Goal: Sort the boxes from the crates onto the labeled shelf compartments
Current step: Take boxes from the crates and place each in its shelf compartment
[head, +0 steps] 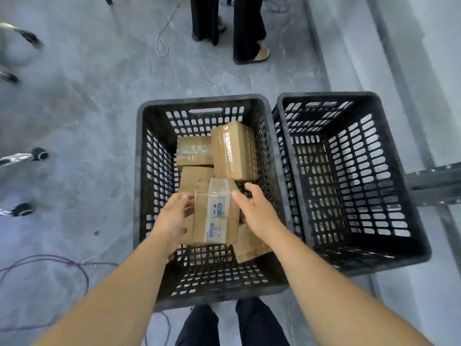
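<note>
Downward, left hand (172,218) and right hand (257,211), seemingly around box (214,216).

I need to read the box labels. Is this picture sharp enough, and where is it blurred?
Head view: the held box, gripped by left hand and right hand, is sharp, but its label print is too soft to read; metal legs at the left edge are smeared; the crate rim bows from the wide lens.
</note>
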A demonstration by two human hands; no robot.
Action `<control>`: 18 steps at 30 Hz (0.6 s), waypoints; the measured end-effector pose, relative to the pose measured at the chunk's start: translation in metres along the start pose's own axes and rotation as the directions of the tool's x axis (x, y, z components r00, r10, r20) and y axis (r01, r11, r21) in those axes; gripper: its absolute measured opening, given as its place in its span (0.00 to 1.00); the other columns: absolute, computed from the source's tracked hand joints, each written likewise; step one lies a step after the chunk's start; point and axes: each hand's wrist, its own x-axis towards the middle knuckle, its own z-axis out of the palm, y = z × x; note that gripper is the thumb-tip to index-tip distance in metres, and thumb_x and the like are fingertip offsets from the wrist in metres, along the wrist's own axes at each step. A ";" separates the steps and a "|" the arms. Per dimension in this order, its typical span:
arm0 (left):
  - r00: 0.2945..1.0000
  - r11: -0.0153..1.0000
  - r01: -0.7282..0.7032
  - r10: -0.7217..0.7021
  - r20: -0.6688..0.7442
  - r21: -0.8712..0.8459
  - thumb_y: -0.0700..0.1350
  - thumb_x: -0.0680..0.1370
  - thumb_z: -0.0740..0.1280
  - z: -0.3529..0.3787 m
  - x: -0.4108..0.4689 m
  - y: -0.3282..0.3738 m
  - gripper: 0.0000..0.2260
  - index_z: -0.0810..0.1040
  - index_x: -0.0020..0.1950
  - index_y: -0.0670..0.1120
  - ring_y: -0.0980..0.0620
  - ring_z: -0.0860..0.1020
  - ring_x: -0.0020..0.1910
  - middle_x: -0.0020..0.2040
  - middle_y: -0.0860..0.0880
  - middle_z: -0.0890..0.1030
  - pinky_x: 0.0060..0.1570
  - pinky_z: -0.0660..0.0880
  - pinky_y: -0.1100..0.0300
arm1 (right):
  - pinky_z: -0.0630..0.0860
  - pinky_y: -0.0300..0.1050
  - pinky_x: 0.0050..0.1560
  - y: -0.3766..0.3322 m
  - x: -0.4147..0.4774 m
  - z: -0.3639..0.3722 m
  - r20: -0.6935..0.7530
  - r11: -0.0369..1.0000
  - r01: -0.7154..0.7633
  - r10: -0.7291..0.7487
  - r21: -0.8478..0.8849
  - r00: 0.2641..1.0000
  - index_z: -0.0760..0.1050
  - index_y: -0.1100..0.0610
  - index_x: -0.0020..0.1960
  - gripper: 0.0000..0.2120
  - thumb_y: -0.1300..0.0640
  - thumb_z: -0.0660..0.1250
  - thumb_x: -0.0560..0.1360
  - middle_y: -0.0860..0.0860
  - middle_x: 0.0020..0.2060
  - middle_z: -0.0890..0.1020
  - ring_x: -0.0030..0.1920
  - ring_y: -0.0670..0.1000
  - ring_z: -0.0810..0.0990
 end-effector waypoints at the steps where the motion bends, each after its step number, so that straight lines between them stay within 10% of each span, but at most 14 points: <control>1: 1.000 1.000 -0.026 0.026 -0.001 0.004 0.50 0.81 0.59 -0.002 -0.007 0.005 0.09 0.77 0.55 0.54 0.51 0.77 0.56 0.52 0.52 0.82 0.59 0.71 0.42 | 0.71 0.53 0.64 -0.008 -0.005 -0.002 -0.023 0.999 0.011 -0.010 0.030 1.000 0.54 0.45 0.76 0.30 0.37 0.57 0.78 0.52 0.69 0.70 0.65 0.52 0.71; 4: 0.998 0.996 -0.065 0.066 0.022 -0.063 0.50 0.80 0.63 -0.008 -0.029 0.020 0.10 0.75 0.61 0.54 0.50 0.78 0.52 0.55 0.48 0.81 0.47 0.74 0.50 | 0.67 0.53 0.69 -0.031 -0.021 -0.010 -0.038 0.994 0.096 -0.098 -0.058 0.994 0.59 0.46 0.76 0.25 0.42 0.53 0.81 0.50 0.73 0.67 0.70 0.52 0.67; 10: 0.964 0.995 0.017 0.011 0.265 -0.103 0.68 0.54 0.78 -0.021 -0.062 0.048 0.49 0.67 0.70 0.53 0.43 0.81 0.55 0.59 0.45 0.81 0.47 0.79 0.45 | 0.71 0.56 0.66 -0.062 -0.049 -0.023 -0.037 0.987 0.153 -0.154 -0.040 0.987 0.71 0.49 0.68 0.18 0.51 0.54 0.80 0.48 0.64 0.75 0.64 0.50 0.72; 18: 0.933 0.956 -0.241 0.275 0.231 -0.164 0.42 0.75 0.68 -0.027 -0.096 0.084 0.19 0.71 0.65 0.49 0.45 0.82 0.52 0.58 0.47 0.81 0.44 0.79 0.49 | 0.72 0.57 0.63 -0.086 -0.088 -0.048 0.021 0.982 0.187 -0.188 0.032 0.982 0.71 0.51 0.62 0.38 0.27 0.65 0.62 0.49 0.58 0.77 0.58 0.50 0.76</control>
